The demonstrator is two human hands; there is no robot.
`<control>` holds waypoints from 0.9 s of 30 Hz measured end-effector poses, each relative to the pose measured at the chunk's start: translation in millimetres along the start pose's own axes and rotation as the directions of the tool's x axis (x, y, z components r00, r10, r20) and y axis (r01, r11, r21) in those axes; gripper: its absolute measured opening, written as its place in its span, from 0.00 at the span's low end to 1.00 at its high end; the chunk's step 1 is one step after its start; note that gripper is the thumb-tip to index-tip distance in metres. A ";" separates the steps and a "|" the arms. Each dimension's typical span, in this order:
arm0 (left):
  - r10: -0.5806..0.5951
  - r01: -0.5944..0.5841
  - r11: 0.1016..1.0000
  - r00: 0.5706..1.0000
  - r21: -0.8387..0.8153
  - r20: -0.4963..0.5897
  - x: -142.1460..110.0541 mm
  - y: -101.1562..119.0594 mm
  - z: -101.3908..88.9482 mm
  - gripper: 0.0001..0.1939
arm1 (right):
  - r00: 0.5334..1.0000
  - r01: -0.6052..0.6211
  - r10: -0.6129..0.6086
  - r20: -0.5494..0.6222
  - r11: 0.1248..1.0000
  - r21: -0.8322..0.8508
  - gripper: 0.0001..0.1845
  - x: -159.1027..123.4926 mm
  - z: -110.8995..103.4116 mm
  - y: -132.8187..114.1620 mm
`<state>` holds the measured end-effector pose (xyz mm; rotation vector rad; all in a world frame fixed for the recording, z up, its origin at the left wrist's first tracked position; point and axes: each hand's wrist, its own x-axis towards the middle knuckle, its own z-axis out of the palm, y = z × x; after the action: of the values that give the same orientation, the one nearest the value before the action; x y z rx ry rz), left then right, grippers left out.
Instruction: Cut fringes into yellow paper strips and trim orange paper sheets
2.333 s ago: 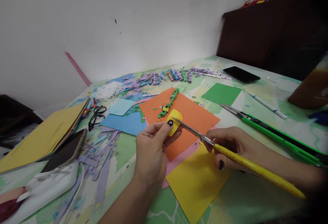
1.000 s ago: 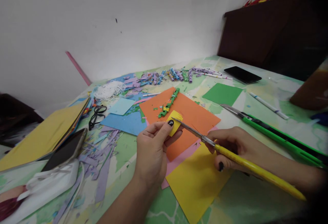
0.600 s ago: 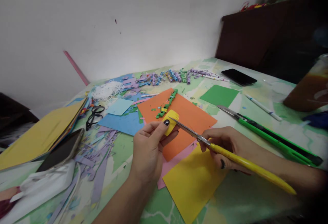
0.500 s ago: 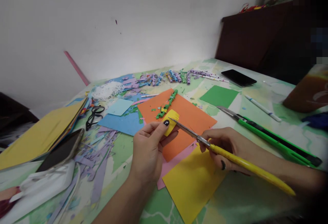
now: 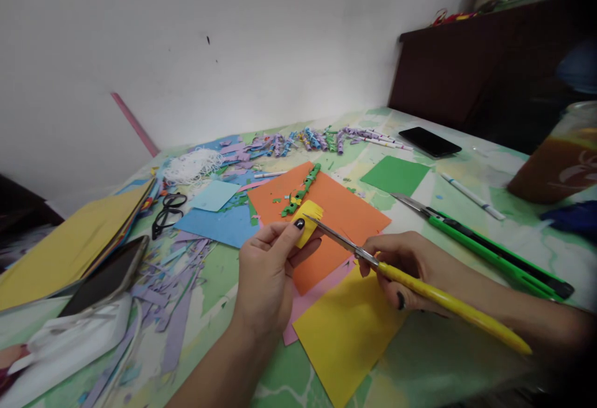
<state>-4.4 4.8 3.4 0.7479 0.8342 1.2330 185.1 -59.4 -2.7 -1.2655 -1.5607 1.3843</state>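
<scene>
My left hand (image 5: 268, 271) pinches a small piece of yellow paper (image 5: 306, 221) between thumb and fingers. One edge of that piece is cut into a fringe. My right hand (image 5: 401, 271) is closed on scissors (image 5: 342, 241) with a long yellow handle. Their metal blades lie across the yellow piece, with the tip close to my left thumb. Below the hands, an orange sheet (image 5: 345, 209) bears a rolled green paper strip (image 5: 302, 190) with a yellow bit on it. A larger yellow sheet (image 5: 345, 333) lies nearer to me, partly over a pink sheet (image 5: 298, 308).
A green utility knife (image 5: 494, 246) with its blade out lies right of my right hand. Beyond it are a marker (image 5: 471, 195), a green sheet (image 5: 395, 173), a phone (image 5: 429, 140) and a drink cup (image 5: 555, 159). Leftward are paper scraps (image 5: 177, 315), glasses (image 5: 168, 214) and white shredded strands (image 5: 193, 165).
The whole view has shifted slightly, so everything sits a little further left. Both hands keep the same hold, and the blades stay across the yellow piece.
</scene>
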 end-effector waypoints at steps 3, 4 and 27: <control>0.000 0.000 1.000 1.000 0.000 0.005 0.3 0.0 -0.1 0.07 | 1.000 -0.007 0.007 0.001 1.000 0.000 0.28 -0.5 0.4 -1.8; -0.002 0.002 1.000 1.000 0.002 0.005 0.2 0.1 -0.3 0.08 | 1.000 -0.010 0.010 0.000 1.000 0.000 0.28 -0.6 0.6 -2.0; -0.007 0.007 1.000 1.000 -0.010 -0.004 1.6 -1.5 -2.3 0.08 | 0.999 -0.014 0.011 -0.034 0.997 -0.076 0.19 2.3 0.2 6.5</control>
<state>-5.5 6.2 0.8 0.7346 0.8323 1.2322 185.7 -57.5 -9.3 -1.3395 -1.5987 1.3154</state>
